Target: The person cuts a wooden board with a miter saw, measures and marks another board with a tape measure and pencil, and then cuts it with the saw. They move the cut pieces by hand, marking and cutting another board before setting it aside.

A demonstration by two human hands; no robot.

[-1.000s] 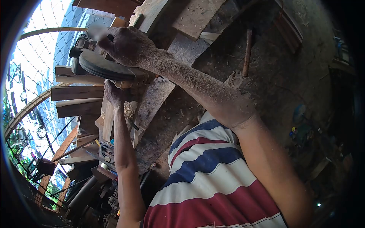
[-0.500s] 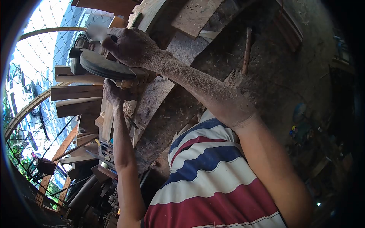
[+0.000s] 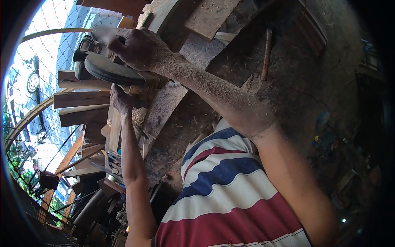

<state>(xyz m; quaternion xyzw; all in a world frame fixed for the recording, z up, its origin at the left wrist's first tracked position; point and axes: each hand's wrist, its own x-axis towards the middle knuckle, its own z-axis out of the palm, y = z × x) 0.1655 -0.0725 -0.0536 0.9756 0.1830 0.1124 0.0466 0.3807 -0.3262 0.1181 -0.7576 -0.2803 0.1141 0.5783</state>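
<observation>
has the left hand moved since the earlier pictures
No, not visibly: the left hand keeps its place beside the wooden board's end; both drift only slightly left together in the picture.

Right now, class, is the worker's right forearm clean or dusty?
Dusty: pale, sawdust-like crumbs cling along the right forearm, thickly near the right hand.

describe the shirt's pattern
The shirt has white, navy blue and dark red stripes, shown in the head view.

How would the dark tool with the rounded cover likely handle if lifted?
The dark tool is probably stiff: its rounded cover looks hard and smoothly curved. It may feel heavy, being bulky beside the right hand. Dust on that wrist suggests a slippery grip, perhaps.
</observation>
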